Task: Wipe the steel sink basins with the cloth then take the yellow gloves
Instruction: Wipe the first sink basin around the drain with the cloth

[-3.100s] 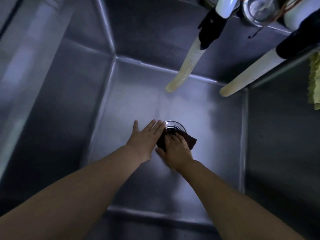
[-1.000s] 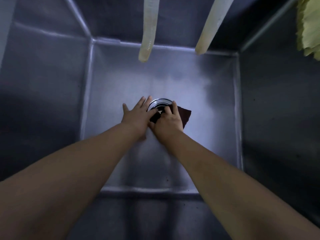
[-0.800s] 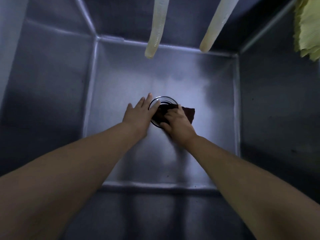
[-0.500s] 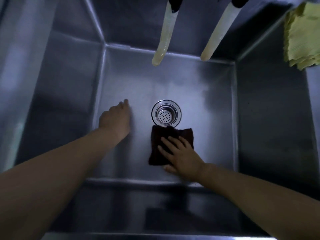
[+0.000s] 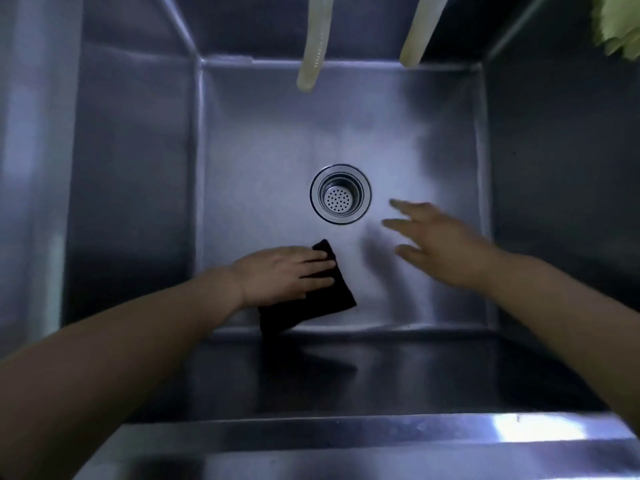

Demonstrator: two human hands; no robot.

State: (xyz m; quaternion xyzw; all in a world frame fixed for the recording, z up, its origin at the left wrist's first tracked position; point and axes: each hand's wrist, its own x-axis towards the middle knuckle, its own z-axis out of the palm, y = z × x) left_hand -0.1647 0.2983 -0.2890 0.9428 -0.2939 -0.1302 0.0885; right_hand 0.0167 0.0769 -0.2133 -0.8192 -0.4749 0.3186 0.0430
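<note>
I look straight down into a deep steel sink basin (image 5: 263, 140). A dark cloth (image 5: 311, 299) lies flat on the basin floor, near the front wall and below the round drain strainer (image 5: 340, 194). My left hand (image 5: 280, 275) presses on the cloth with straight fingers. My right hand (image 5: 440, 240) hovers to the right of the drain, fingers spread and blurred, holding nothing. A yellow-green thing, perhaps the gloves (image 5: 618, 26), hangs at the top right corner, cut off by the frame.
Two pale flexible hoses (image 5: 313, 46) (image 5: 420, 32) hang down over the back of the basin. The steel front rim (image 5: 346, 441) runs along the bottom. A steel divider wall (image 5: 554, 168) rises on the right.
The cloth has passed from my right hand to my left hand. My left hand moved in from the left wall onto the cloth; my right hand lifted off and swung right of the drain.
</note>
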